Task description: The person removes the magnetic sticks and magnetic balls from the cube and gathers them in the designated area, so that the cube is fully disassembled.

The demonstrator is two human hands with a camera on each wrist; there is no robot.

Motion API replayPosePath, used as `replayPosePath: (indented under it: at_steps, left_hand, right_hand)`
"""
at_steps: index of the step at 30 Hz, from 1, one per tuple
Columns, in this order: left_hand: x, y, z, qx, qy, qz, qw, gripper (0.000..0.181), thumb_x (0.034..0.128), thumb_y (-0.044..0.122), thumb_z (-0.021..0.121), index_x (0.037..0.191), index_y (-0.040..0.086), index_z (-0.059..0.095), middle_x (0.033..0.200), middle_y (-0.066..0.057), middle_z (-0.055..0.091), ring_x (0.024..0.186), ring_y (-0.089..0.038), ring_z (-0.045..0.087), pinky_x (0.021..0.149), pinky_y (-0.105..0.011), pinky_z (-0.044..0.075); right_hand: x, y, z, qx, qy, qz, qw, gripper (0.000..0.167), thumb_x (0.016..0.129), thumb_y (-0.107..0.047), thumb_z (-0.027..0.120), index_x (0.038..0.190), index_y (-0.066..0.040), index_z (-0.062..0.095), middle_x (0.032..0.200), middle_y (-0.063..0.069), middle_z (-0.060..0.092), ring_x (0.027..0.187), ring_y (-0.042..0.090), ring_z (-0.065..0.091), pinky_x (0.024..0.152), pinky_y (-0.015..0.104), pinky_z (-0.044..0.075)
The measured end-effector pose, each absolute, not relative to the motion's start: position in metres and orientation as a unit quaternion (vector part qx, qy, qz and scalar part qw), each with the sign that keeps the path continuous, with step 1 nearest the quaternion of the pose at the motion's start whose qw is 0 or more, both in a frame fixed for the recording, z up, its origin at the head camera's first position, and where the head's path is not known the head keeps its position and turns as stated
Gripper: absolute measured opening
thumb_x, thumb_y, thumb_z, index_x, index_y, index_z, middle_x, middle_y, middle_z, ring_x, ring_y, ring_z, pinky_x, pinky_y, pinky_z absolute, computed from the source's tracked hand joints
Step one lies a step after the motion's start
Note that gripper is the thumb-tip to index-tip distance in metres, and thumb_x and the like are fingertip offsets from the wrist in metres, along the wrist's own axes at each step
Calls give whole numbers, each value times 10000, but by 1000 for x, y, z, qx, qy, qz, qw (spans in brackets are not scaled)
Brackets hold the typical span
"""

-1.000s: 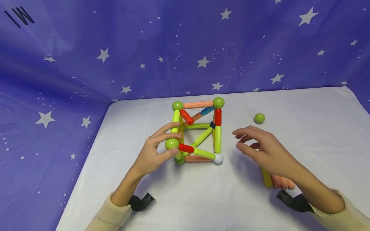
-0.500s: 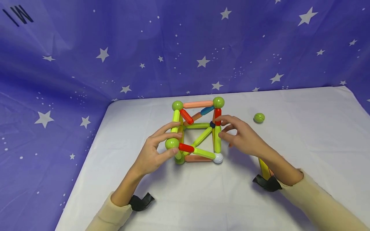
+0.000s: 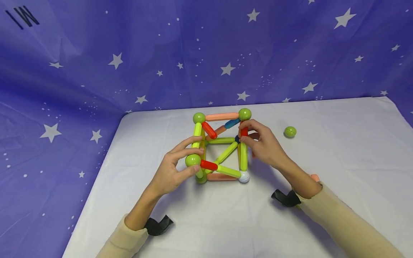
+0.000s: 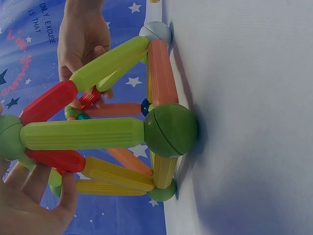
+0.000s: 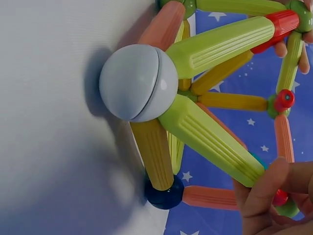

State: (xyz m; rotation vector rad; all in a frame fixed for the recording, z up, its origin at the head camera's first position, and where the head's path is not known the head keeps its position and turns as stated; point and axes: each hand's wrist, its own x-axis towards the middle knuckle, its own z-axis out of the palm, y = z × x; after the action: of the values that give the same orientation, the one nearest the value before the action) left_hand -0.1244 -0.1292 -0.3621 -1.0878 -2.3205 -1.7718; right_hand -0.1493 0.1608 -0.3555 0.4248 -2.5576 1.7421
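On the table [image 3: 206,222], the left hand [image 3: 169,168] grips the frame [image 3: 227,152] at its near left corner, the right hand [image 3: 264,144] pinches a right-side red stick [image 3: 244,132]; uneven pulling could detach it.

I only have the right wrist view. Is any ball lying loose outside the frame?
Observer: Yes, one green ball lies on the white tabletop, to the right of the frame and apart from it.
Operator: Anything else on that side?
Observer: A peach-coloured piece shows beside the right forearm, which partly hides it.
Operator: Does either sleeve touch the frame?
Observer: No, the left sleeve and right sleeve are both apart from it.
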Motion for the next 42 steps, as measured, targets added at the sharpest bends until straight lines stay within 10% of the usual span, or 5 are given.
replayPosePath:
  at_steps: [19,42]
  left_hand:
    - [-123,-128,-362,-346,-744,-571,18,338,845,4,664,1181,33,692,1442,-110,489,1349,-253,434,1111,-565,268]
    - [-124,-128,-362,-348,-743,-571,16,335,847,2,656,1180,12,686,1446,-84,489,1353,-250,429,1111,-570,267]
  right_hand:
    - [-148,160,-362,151,-781,606,-8,208,946,97,564,1120,-16,549,1018,180,485,770,346,626,672,370,593]
    - [-145,162,-359,150,-779,609,-2,342,930,80,542,1241,-60,559,1040,181,506,860,347,638,676,408,594]
